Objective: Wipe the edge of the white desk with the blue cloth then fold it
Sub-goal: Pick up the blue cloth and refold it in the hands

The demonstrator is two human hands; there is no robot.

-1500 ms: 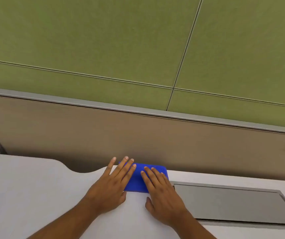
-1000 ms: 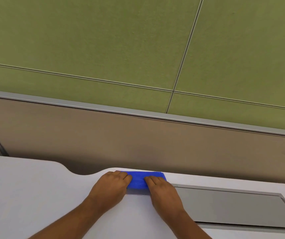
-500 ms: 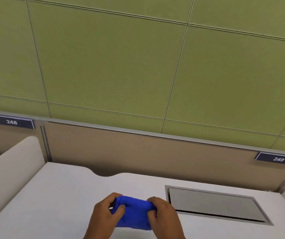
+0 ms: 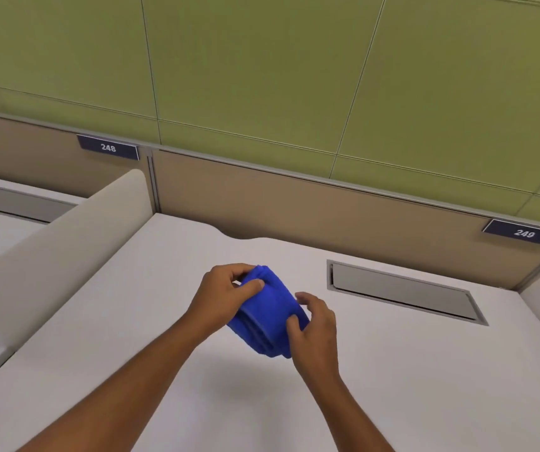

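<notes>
The cloth (image 4: 267, 316) was held above the desk (image 4: 131, 305), left of the cable hatch (image 4: 402, 293); label 249 (image 4: 524, 233) was mounted behind the hatch.

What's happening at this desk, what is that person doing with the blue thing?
A person is holding a blue cloth in both hands above a white desk. The left hand pinches its upper end and the right hand grips its lower side. The cloth is bunched in layers and lifted off the surface, so it looks like folding is under way, not wiping.

left hand (image 4: 221, 296): grip pinched, thumb on top | right hand (image 4: 316, 324): fingers curled, pinching | forearms converging
</notes>
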